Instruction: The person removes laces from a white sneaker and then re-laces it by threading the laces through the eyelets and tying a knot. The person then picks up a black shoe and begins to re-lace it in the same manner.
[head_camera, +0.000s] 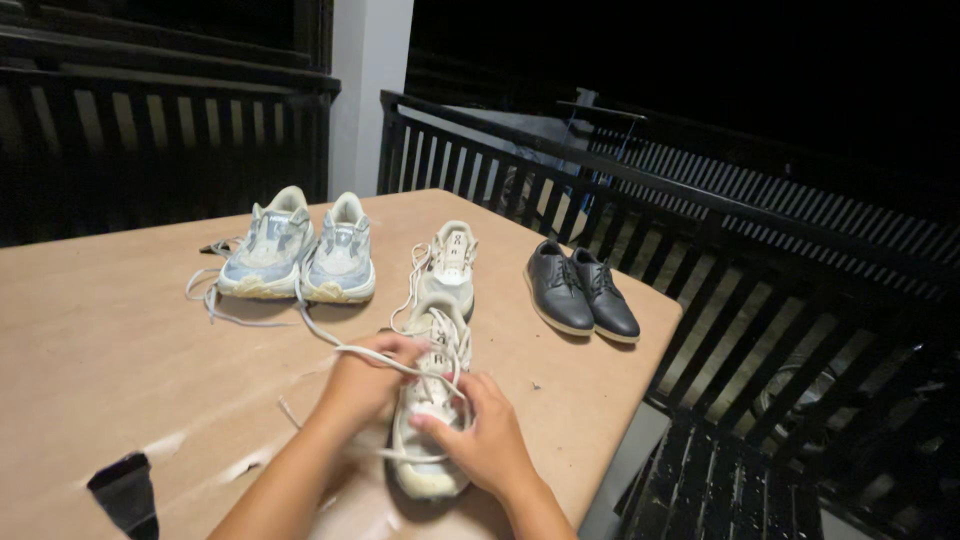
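Hands first, as I see them from the head camera: my left hand is curled closed around a white lace, pinching it just above the near white sneaker. The lace runs from that grip up and to the left across the surface, toward the pair of pale blue-grey trainers. My right hand sits on the other side of the same sneaker, fingers bent and closed on a strand of lacing over the shoe's tongue; the thumb points left across the eyelets. Both hands touch the shoe, one on each flank, with the lacing stretched between them.

The near white sneaker lies toe toward me, near the front edge of the surface, its sole down. Just beyond it, heel almost touching, stands its mate, a second white sneaker, with loose laces spilling to its left. To the right of that, well apart, a pair of dark leather lace-up shoes sits close to the surface's right edge. The blue-grey trainers stand side by side at the far left, their laces trailing loose.

A dark torn patch marks the tan surface at lower left. Black railing surrounds it in the dark.
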